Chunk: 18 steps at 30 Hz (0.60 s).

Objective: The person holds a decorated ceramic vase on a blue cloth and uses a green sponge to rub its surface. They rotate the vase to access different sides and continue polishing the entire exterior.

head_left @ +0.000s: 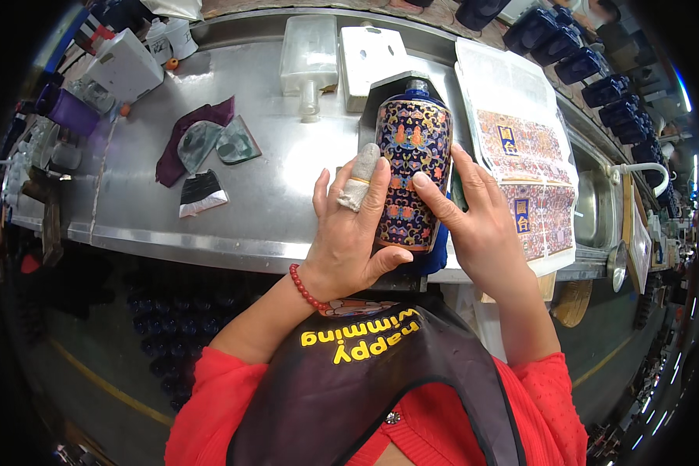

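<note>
A dark blue bottle (415,140) covered in an ornate orange, pink and gold floral pattern lies tilted before me, its neck away from me. My left hand (353,221) rests along its left side with fingers stretched and thumb apart; the forefinger touches the bottle's edge. A grey-white cloth finger cover (359,177) sits on one finger of that hand. On the other side, my right hand (478,210) holds the bottle, thumb on the patterned face and fingers along the right flank. Blue cloth (435,256) shows under the bottle's near end.
Patterned transfer sheets (524,167) lie to the right, beside a sink (596,210). A clear container (309,58) and a white block (369,54) stand behind. Purple cloth (182,140), a green-grey pad (237,142) and a black scraper-like piece (202,193) lie on the metal table (147,221).
</note>
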Each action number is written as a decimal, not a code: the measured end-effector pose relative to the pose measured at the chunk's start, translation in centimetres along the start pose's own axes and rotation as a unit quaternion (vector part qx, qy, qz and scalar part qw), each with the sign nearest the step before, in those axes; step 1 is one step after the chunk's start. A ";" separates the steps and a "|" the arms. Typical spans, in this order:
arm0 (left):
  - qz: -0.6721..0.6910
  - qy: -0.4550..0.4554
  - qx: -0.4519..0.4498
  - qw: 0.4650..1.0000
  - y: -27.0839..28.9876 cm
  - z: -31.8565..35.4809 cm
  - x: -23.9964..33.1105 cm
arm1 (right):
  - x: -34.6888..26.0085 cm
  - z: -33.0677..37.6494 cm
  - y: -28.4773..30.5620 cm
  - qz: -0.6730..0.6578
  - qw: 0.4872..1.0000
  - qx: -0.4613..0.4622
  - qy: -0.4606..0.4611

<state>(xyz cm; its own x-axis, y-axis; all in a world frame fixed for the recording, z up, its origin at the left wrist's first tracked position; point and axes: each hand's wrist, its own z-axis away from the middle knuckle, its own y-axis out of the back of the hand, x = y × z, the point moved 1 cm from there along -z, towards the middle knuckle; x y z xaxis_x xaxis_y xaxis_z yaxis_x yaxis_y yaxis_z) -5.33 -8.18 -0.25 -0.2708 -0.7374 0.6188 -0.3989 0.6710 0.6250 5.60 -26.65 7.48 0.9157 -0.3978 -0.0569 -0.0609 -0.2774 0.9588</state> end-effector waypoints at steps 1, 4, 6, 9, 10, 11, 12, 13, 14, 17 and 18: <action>0.000 -0.003 0.003 1.000 0.0 0.0 0.0 | 0.0 0.0 -0.1 0.002 1.000 -0.009 -0.005; -0.005 0.006 0.009 1.000 0.1 0.0 0.3 | 0.1 -0.1 0.1 -0.011 1.000 -0.007 0.002; -0.031 -0.011 0.020 0.999 0.2 0.1 0.7 | 0.2 -0.4 0.4 -0.008 1.000 0.007 0.005; -0.103 -0.030 -0.008 0.994 0.4 0.4 1.5 | 0.5 -1.3 1.9 -0.081 0.995 0.066 0.000; -0.134 -0.034 -0.023 0.990 0.5 0.4 1.7 | 0.7 -1.9 2.6 -0.118 0.988 0.097 -0.006; -0.127 -0.027 -0.003 0.991 0.5 0.3 1.9 | 0.7 -2.6 3.4 -0.118 0.987 0.105 0.005; -0.138 -0.029 -0.001 0.990 0.5 0.3 2.1 | 0.8 -3.5 4.1 -0.116 0.992 0.043 0.008; -0.149 -0.032 0.000 0.988 0.6 0.2 2.2 | 1.0 -4.6 4.8 -0.113 0.993 -0.019 0.009; -0.158 -0.032 -0.002 0.987 0.6 0.2 2.3 | 1.2 -6.0 5.3 -0.108 0.989 -0.106 -0.003; -0.157 -0.031 0.000 0.987 0.6 0.0 2.5 | 2.6 -11.0 5.8 -0.187 0.962 -0.198 -0.013; -0.159 -0.033 0.002 0.987 0.7 0.0 2.6 | 3.1 -12.5 5.6 -0.224 0.949 -0.221 -0.018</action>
<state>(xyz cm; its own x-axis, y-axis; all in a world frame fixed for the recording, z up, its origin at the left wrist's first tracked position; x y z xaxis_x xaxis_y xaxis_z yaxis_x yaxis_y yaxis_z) -6.32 -9.66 1.77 -0.1875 -0.9143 0.3590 -0.4756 0.4042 0.7813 13.01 -18.54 16.16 0.7953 -0.3585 -0.4889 0.5116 -0.0359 0.8585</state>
